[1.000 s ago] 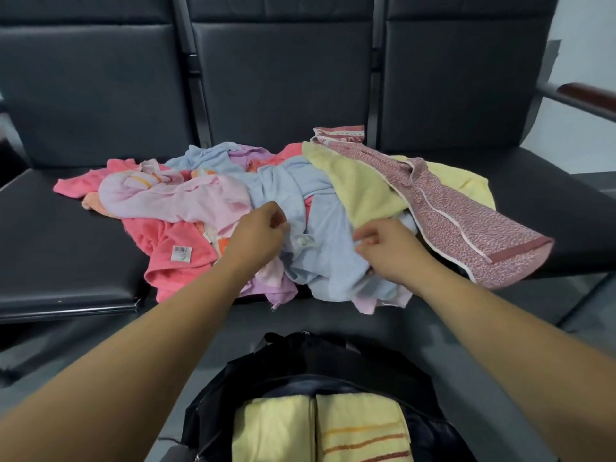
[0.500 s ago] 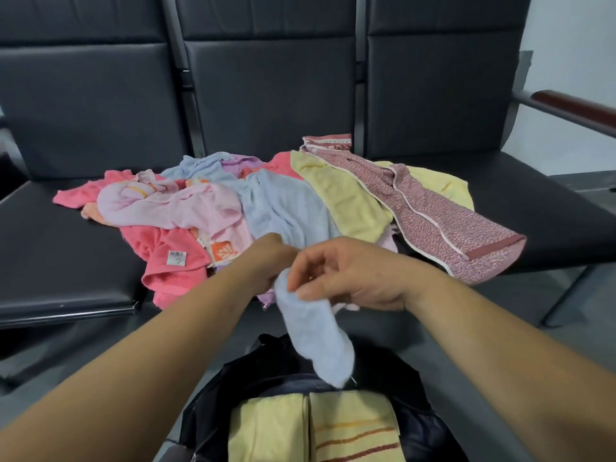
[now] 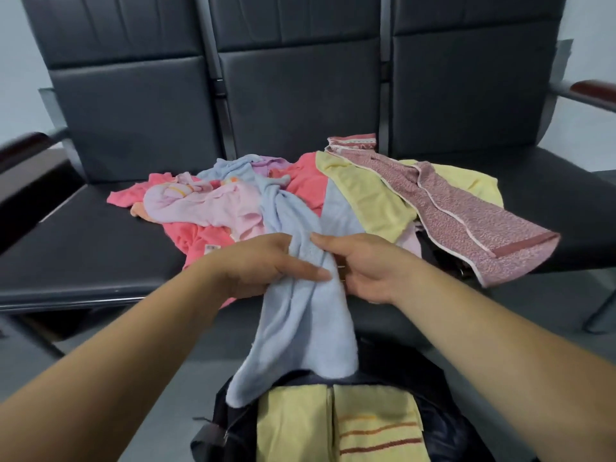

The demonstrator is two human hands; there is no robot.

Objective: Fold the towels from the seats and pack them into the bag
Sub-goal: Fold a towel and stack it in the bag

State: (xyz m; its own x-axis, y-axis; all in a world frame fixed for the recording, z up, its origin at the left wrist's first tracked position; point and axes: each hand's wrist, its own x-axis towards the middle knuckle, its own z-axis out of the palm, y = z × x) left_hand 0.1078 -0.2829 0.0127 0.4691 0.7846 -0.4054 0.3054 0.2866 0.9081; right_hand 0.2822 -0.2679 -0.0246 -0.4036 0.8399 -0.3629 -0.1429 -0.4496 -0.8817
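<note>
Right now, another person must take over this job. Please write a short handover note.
Left hand and right hand: both grip the light blue towel; its lower end hangs over the bag, its upper end lies on the pile.
Done: two folded yellow towels lie in the bag.
Left: fold and pack the blue one, then the rest of the pile on the seats.

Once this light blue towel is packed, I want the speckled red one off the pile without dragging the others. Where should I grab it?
Grip the speckled red towel at its near end, along the plain hem band, pinching both corners and coming from the front right. That end lies flat on top, free at the seat edge, while the far end overlaps the yellow towel.
</note>
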